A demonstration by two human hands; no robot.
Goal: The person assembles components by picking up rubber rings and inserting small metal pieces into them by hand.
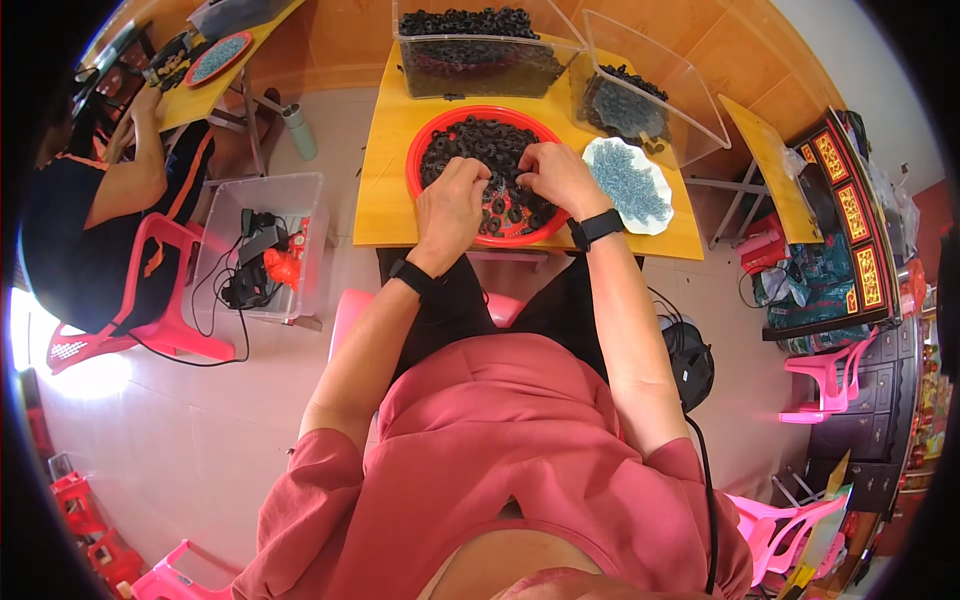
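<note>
A round red tray (413, 160) on the yellow table in front of me holds many small black ring-shaped parts (490, 135). My left hand (453, 205) is over its left side, with thumb and fingers pinched together. Over the right side, my right hand (556, 176) is also closed in a pinch, its fingertips low among the parts. Whatever sits between the fingers of either hand is too small or hidden to name. To the right of the tray, a white scalloped plate (655, 221) carries a heap of small silvery-blue screw-like pieces (622, 178).
Behind the tray stands a clear bin (480, 68) of black parts, with a second clear bin (625, 105) beside it. A person (95, 220) sits at another yellow table on the left. A plastic box (262, 245) with cables stands on the floor.
</note>
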